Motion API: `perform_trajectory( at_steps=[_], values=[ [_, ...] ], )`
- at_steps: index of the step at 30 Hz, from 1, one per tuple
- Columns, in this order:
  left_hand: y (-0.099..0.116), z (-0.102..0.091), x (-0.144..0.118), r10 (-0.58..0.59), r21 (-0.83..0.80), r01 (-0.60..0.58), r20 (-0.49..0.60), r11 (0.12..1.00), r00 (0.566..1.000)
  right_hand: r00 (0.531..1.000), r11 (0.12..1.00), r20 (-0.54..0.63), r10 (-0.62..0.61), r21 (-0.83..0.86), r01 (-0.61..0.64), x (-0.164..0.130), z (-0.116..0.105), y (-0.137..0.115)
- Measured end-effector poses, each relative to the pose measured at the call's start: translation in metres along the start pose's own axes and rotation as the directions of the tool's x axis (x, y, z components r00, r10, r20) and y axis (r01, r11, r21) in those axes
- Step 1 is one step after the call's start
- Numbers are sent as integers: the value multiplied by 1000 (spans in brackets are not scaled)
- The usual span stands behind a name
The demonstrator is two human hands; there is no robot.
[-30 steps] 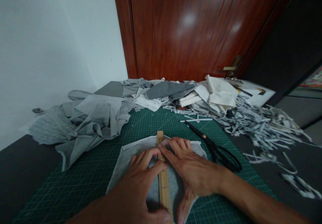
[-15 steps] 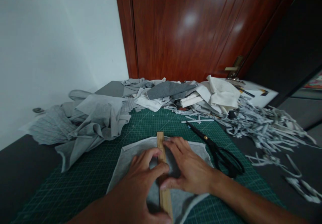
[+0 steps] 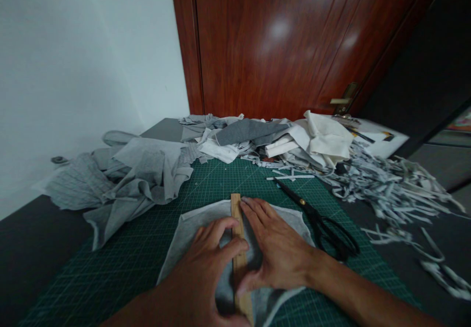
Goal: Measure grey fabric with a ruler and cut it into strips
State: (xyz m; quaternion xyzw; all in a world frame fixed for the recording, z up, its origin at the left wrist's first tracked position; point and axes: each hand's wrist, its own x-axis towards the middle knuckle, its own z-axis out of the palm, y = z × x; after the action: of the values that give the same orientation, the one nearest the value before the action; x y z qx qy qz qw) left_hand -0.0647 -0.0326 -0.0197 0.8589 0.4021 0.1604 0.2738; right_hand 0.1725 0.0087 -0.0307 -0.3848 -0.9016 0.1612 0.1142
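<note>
A narrow wooden ruler (image 3: 236, 205) lies lengthwise over a light grey piece of cloth (image 3: 187, 229). From the left side, my left hand (image 3: 204, 263) rests its parted, bent fingertips on the ruler, with the thumb low near its close end. My right hand (image 3: 281, 248) lies on the cloth, its fingers stretched along the ruler's right edge and its thumb touching the ruler. Beneath the cloth is a green gridded cutting mat (image 3: 224, 180). Black-handled scissors (image 3: 312, 214) lie on the mat right of the cloth, partly behind my right forearm.
Crumpled grey fabric (image 3: 147, 170) is heaped on the left. Grey and white fabric pieces (image 3: 253, 133) line the back of the table, before a red-brown door (image 3: 250, 47). Cut strips (image 3: 390, 185) pile up on the right. A white wall (image 3: 91, 62) borders the left side.
My right fingers have moved very slightly along the ruler's edge. The left hand, ruler and cloth keep nearly the same places; the whole view has shifted a little.
</note>
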Motion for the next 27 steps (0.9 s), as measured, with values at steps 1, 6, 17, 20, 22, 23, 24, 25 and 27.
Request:
perform_trajectory(
  at_steps=[1,6,17,20,22,23,24,25,27],
  values=[
    [-1,0,0,5,6,-4,-9,1000,1000,1000,1000,15,-8,5,8,-1,0,1],
    [0,-1,-2,24,22,-23,-21,999,1000,995,999,100,-22,29,19,-3,-2,3],
    [12,-17,1,52,51,-58,109,997,993,992,1000,122,2,27,-5,-1,-1,5],
    [14,-21,2,87,56,-95,139,994,986,994,1000,109,10,20,-13,-1,1,4],
    [15,-24,2,107,46,-116,163,992,981,994,999,108,18,32,-21,-1,0,3],
    [15,-25,1,115,43,-124,176,991,978,994,999,108,21,42,-26,-1,0,2],
    [15,-26,0,119,41,-129,190,991,975,994,998,108,24,51,-30,-1,-1,1],
    [15,-27,0,122,42,-133,204,990,971,994,998,106,29,59,-36,-2,-2,0],
    [15,-27,-2,123,50,-137,218,989,968,994,997,100,43,64,-49,-2,-3,-3]
  ],
)
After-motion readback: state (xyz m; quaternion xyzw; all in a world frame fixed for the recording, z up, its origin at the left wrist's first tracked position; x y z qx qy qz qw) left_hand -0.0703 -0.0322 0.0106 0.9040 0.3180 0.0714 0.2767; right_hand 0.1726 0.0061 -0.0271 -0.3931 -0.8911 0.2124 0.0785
